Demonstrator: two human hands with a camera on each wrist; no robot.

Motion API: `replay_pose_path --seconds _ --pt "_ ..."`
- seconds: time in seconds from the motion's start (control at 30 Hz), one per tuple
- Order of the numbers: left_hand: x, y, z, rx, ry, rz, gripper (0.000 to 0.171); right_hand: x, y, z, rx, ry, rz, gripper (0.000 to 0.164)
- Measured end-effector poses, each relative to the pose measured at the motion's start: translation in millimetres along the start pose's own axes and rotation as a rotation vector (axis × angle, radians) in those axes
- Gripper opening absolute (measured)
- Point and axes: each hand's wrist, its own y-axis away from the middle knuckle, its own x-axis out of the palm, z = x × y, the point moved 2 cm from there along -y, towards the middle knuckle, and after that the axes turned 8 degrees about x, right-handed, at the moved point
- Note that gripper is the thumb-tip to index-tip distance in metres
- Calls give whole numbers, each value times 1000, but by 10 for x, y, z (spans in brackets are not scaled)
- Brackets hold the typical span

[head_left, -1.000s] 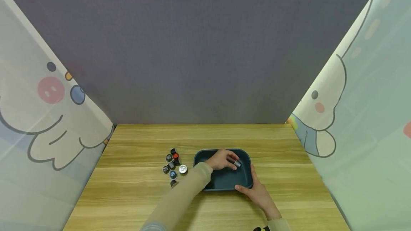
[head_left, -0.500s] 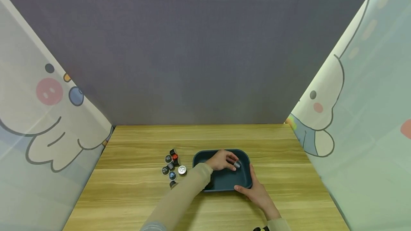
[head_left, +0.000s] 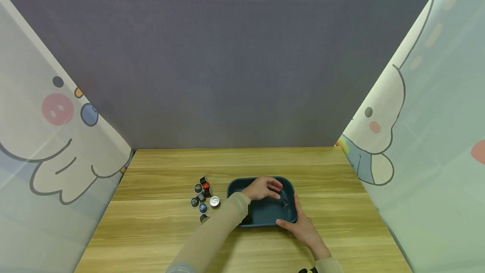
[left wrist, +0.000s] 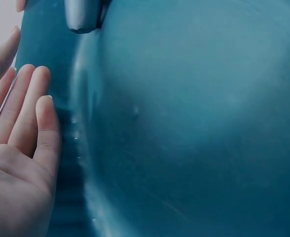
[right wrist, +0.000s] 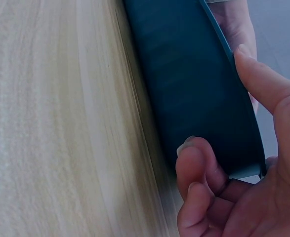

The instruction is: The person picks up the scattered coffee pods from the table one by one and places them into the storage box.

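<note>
My left hand [head_left: 262, 188] hovers over the dark blue tray [head_left: 261, 225], its fingers loosely spread with nothing between them. Just beyond its fingertips, a dark coffee capsule [head_left: 285, 204] lies on the tray floor toward the right end. The left wrist view shows that same capsule [left wrist: 83, 15] at the top edge, apart from the fingers. My right hand [head_left: 304, 227] grips the tray's near right corner, thumb on the front side and a finger along the right side. In the right wrist view the thumb [right wrist: 263, 81] presses on the rim. My left forearm covers the tray's left part.
Several coffee capsules lie in a loose group on the wooden table [head_left: 159, 205] left of the tray, among them a red-topped one [head_left: 206, 186], a silver-lidded one [head_left: 214, 201] and a blue one [head_left: 203, 208]. A grey wall panel [head_left: 235, 75] rises behind the table.
My left hand has let go of the coffee capsule, which now lies on the tray floor a little nearer and to the right. My right hand has stayed on the tray.
</note>
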Motion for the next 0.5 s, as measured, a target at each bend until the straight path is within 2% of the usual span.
replay_pose_path --seconds 0.3,0.5 --pt "-17 7 -142 5 0 -3 35 0 4 3 -9 0 4 116" --pt "-75 24 -249 41 23 -13 35 3 6 5 -9 17 -9 117"
